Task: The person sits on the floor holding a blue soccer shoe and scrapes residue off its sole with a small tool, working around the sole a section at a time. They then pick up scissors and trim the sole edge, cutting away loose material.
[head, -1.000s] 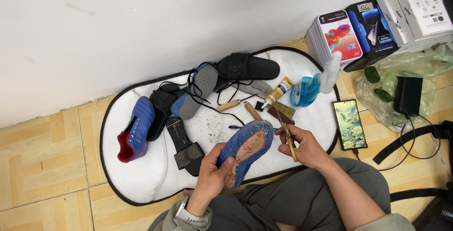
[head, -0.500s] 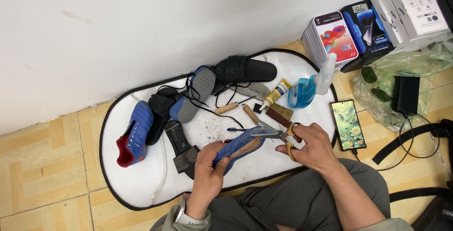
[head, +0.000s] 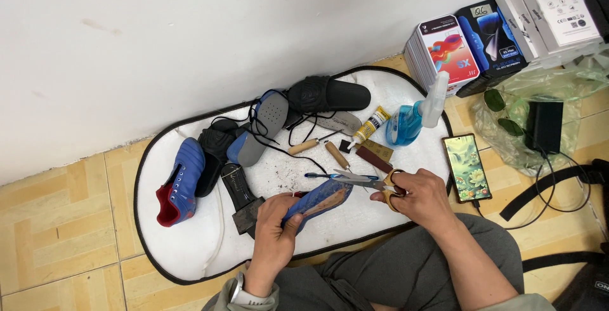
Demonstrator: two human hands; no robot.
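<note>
A blue insole (head: 317,201) is clamped in the left hand (head: 274,227) fingers. Scissors (head: 365,182), gripped by the right hand (head: 415,198), are set at its tip; trimming is judged barely begun.

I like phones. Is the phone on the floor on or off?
On: the rectangular black smartphone lies face up, its screen lit with a colourful picture.

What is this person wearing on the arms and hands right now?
Both hands are bare, no gloves. The left hand has a wristwatch with a pale band at the wrist, beside the cuff of a grey-green sleeve. The right hand leads to a bare forearm; a matching sleeve shows only near the frame's bottom edge.
</note>
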